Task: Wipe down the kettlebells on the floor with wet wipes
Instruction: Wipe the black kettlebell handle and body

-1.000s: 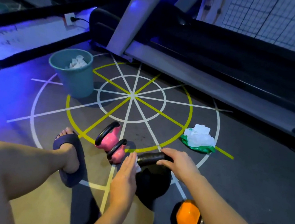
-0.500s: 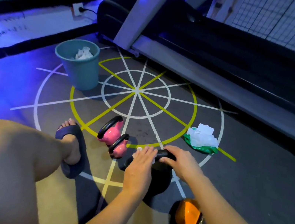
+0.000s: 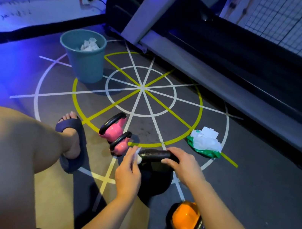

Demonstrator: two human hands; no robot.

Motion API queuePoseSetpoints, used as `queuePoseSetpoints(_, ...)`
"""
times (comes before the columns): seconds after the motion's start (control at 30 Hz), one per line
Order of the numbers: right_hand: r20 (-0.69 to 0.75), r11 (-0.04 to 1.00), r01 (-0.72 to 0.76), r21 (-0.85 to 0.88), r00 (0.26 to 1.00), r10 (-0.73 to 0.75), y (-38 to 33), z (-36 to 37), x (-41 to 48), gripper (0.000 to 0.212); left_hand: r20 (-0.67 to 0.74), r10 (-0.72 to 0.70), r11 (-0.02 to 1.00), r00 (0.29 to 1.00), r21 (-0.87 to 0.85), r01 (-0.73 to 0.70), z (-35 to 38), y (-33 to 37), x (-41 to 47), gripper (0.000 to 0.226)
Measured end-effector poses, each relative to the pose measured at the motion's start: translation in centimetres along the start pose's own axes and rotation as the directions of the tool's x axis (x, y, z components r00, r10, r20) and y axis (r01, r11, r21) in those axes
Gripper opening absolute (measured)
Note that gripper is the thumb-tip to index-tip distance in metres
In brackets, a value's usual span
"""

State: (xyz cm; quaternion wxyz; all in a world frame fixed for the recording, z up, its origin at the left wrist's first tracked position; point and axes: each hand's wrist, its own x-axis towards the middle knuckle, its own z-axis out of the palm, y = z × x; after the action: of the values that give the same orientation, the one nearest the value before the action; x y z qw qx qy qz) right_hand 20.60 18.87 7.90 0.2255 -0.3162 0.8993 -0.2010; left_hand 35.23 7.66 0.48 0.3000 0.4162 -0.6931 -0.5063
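as the right hand (image 3: 181,164) grips a black kettlebell (image 3: 157,181), wall writing (image 3: 13,10) blurs.

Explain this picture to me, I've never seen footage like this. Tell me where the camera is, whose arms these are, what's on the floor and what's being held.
No machine here: the camera sits on a person's head, looking down at their own arms. The right hand has its grip on the handle of a black kettlebell; the left hand holds a white wet wipe against that handle's end. Nearby on the floor are a larger pink kettlebell, a smaller pink kettlebell, an orange kettlebell, a pack of wipes and a teal bin holding crumpled white sheets. A treadmill runs behind.
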Motion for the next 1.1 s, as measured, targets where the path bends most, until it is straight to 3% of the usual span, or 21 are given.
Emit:
queuePoseSetpoints(0.17, 0.001, 1.000, 0.000, -0.015, 1.000, 0.000, 0.1, 0.1, 0.0, 0.051, 0.023, -0.112, 0.993, 0.993, 0.036, 0.111, -0.8, -0.7, -0.2, 0.043)
queuePoseSetpoints(0.23, 0.000, 0.999, 0.003, -0.033, 1.000, -0.003, 0.1, 0.0, 0.0, 0.051, 0.023, -0.020, 0.999, 1.000, 0.047, 0.019, -0.6, 0.0, -0.7, 0.048)
queuePoseSetpoints(0.33, 0.001, 0.999, 0.002, -0.050, 1.000, -0.002, 0.0, 0.0, 0.0, 0.051, 0.098, 0.245, 0.961, 0.965, 0.105, -0.255, 0.0, 0.2, -1.3, 0.058)
queuePoseSetpoints(0.43, -0.003, 0.998, -0.002, -0.059, 1.000, 0.002, -0.2, 0.0, -0.1, 0.052, 0.116, 0.322, 0.931, 0.939, 0.142, -0.337, 0.3, -0.7, -1.2, 0.059)
queuePoseSetpoints(0.5, -0.008, 0.998, -0.003, -0.063, 1.000, 0.002, -0.2, 0.1, -0.1, 0.052, 0.098, 0.250, 0.967, 0.963, 0.033, -0.254, 0.3, -0.3, -1.3, 0.058)
queuePoseSetpoints(0.57, -0.016, 0.998, -0.003, -0.063, 1.000, 0.002, -0.3, 0.1, -0.2, 0.052, 0.016, 0.080, 0.996, 0.997, -0.050, -0.079, 0.3, 0.4, -1.2, 0.047)
queuePoseSetpoints(0.63, -0.020, 0.998, 0.000, -0.062, 1.000, -0.002, -0.3, 0.1, -0.2, 0.053, -0.097, -0.124, 0.991, 0.988, -0.064, 0.118, 0.1, 0.1, -0.7, 0.037)
queuePoseSetpoints(0.7, -0.020, 0.998, 0.004, -0.059, 1.000, -0.005, -0.3, 0.1, -0.2, 0.053, -0.102, -0.211, 0.975, 0.972, -0.087, 0.203, -0.3, -0.9, -0.4, 0.035)
queuePoseSetpoints(0.77, -0.014, 0.998, 0.000, -0.056, 1.000, 0.000, -0.3, -0.1, -0.2, 0.054, -0.060, -0.215, 0.971, 0.975, -0.117, 0.207, -0.7, -1.2, -0.5, 0.036)
queuePoseSetpoints(0.9, -0.013, 0.998, 0.007, -0.056, 1.000, -0.007, -0.3, -0.2, -0.2, 0.053, -0.109, -0.187, 0.982, 0.976, -0.041, 0.183, -0.4, -0.1, -0.8, 0.035)
queuePoseSetpoints(1.1, -0.023, 0.997, 0.002, -0.080, 1.000, -0.004, -0.2, 0.0, -0.2, 0.053, -0.046, 0.023, 1.000, 0.999, 0.001, -0.023, 0.2, 0.6, -1.5, 0.045)
